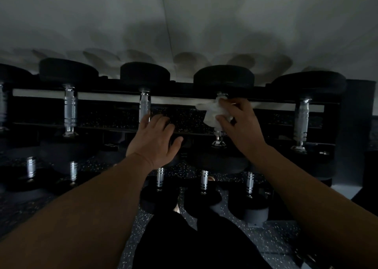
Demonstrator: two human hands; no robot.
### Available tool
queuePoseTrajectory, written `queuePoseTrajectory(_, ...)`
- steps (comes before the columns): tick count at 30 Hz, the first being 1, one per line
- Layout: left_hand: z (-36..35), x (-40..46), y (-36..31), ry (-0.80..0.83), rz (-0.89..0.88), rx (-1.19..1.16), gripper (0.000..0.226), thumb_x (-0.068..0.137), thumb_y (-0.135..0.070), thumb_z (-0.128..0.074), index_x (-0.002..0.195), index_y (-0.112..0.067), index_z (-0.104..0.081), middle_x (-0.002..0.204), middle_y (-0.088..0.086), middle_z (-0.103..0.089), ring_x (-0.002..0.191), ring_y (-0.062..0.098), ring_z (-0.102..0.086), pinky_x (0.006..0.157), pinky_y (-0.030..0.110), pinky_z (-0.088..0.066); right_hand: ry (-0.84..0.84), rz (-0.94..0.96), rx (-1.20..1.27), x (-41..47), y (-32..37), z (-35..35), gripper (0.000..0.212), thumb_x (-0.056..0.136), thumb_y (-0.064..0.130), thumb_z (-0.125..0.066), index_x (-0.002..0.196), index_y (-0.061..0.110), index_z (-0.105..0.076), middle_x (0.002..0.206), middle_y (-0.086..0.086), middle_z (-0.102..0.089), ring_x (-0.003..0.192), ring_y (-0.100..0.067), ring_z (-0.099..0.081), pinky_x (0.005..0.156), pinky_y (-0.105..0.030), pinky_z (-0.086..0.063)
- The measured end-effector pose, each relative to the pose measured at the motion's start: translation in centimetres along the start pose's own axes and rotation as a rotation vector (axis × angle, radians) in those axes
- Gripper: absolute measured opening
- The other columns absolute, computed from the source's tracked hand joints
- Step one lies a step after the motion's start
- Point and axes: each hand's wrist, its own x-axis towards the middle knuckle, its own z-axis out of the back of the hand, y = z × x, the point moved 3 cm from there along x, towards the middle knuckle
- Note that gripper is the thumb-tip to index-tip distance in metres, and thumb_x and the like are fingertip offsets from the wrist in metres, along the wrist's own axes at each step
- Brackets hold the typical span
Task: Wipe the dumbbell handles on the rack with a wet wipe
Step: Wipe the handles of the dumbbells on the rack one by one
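Note:
A black rack [184, 88] holds a row of black dumbbells with chrome handles on its upper tier. My right hand [239, 125] presses a white wet wipe [210, 113] around the chrome handle [219, 139] of the dumbbell right of centre; only the handle's ends show. My left hand [157, 139] rests with fingers spread on the near black head of the neighbouring dumbbell, just below its chrome handle [144, 105]. More chrome handles stand to the left [70, 109] and right [301, 121].
A lower tier carries smaller dumbbells [204, 179] below my hands. A pale wall [184, 23] rises behind the rack. The speckled dark floor [276, 240] lies beneath, and my dark-clothed legs [194, 242] fill the bottom centre.

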Motion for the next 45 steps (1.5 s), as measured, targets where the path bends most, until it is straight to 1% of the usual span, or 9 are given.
queuePoseTrajectory(2,0.0,0.0,0.1,-0.003,0.003,-0.007,0.064,0.098,-0.056,-0.021,0.122,-0.013,-0.061,0.135,0.011,-0.055,0.133,0.029,-0.043,0.118,0.053,-0.024,-0.006,0.045,0.016,-0.4,0.1,-0.2,0.035,0.09,0.02,-0.067,0.125,0.015,-0.063,0.135,-0.007,-0.043,0.114,-0.007,-0.046,0.094,-0.008,-0.036)
queuePoseTrajectory(5,0.1,0.0,0.1,-0.004,0.013,-0.012,0.062,0.098,-0.055,-0.022,0.12,-0.013,-0.062,0.131,0.011,-0.057,0.129,0.028,-0.045,0.117,0.052,-0.026,0.073,0.052,0.056,-1.0,-0.6,-0.5,0.034,0.089,0.023,-0.069,0.121,0.012,-0.065,0.141,-0.006,-0.04,0.119,-0.013,-0.049,0.1,-0.024,-0.045)
queuePoseTrajectory(9,0.0,0.1,0.1,0.001,0.016,-0.017,0.06,0.098,-0.055,-0.024,0.12,-0.014,-0.062,0.13,0.01,-0.057,0.128,0.028,-0.046,0.116,0.051,-0.027,0.128,0.172,-0.16,-1.1,-0.8,-0.2,0.039,0.087,0.022,-0.072,0.123,0.014,-0.063,0.138,-0.015,-0.042,0.124,-0.033,-0.043,0.102,-0.042,-0.043)
queuePoseTrajectory(14,-0.1,0.1,0.3,0.021,0.025,-0.006,0.063,0.098,-0.055,-0.021,0.121,-0.013,-0.062,0.132,0.01,-0.056,0.129,0.028,-0.045,0.116,0.05,-0.027,0.167,0.369,-0.275,0.4,0.3,-0.2,0.038,0.09,0.018,-0.067,0.127,0.01,-0.06,0.138,-0.014,-0.048,0.125,-0.033,-0.043,0.109,-0.032,-0.027)
queuePoseTrajectory(18,0.0,-0.1,0.3,0.017,0.031,-0.013,0.063,0.098,-0.055,-0.021,0.119,-0.014,-0.063,0.131,0.01,-0.057,0.128,0.028,-0.045,0.115,0.05,-0.028,0.206,0.402,-0.302,0.5,-0.1,-0.2,0.032,0.092,0.024,-0.063,0.121,0.012,-0.064,0.136,-0.009,-0.05,0.126,-0.03,-0.041,0.112,-0.027,-0.024)
queuePoseTrajectory(23,0.1,-0.1,0.2,0.016,0.041,-0.018,0.062,0.098,-0.055,-0.021,0.118,-0.013,-0.062,0.131,0.01,-0.056,0.128,0.029,-0.046,0.116,0.05,-0.028,0.226,0.459,-0.32,-1.0,-0.2,0.1,0.026,0.089,0.025,-0.062,0.111,0.012,-0.068,0.126,-0.01,-0.056,0.117,-0.03,-0.045,0.1,-0.028,-0.034)
queuePoseTrajectory(30,0.2,0.0,0.3,0.016,0.042,-0.024,0.062,0.097,-0.055,-0.019,0.116,-0.014,-0.061,0.128,0.01,-0.056,0.124,0.029,-0.046,0.114,0.048,-0.029,0.174,0.349,-0.272,1.8,0.2,0.4,0.03,0.085,0.018,-0.072,0.114,0.01,-0.069,0.12,-0.013,-0.057,0.106,-0.031,-0.048,0.095,-0.028,-0.034)
queuePoseTrajectory(38,0.3,0.0,0.3,0.009,0.047,-0.03,0.064,0.097,-0.055,-0.016,0.119,-0.015,-0.06,0.129,0.008,-0.054,0.125,0.027,-0.044,0.113,0.045,-0.029,0.298,0.26,-0.158,-1.0,-0.6,0.0,0.039,0.08,0.023,-0.077,0.116,0.011,-0.068,0.114,-0.009,-0.052,0.105,-0.023,-0.05,0.088,-0.028,-0.041)
queuePoseTrajectory(45,0.2,-0.1,0.3,-0.002,0.046,-0.046,0.063,0.098,-0.055,-0.018,0.115,-0.013,-0.061,0.128,0.01,-0.056,0.124,0.029,-0.046,0.11,0.047,-0.033,0.222,0.166,-0.105,1.2,-0.6,0.2,0.039,0.082,0.026,-0.076,0.119,0.02,-0.067,0.119,-0.003,-0.045,0.109,-0.016,-0.048,0.095,-0.028,-0.044)
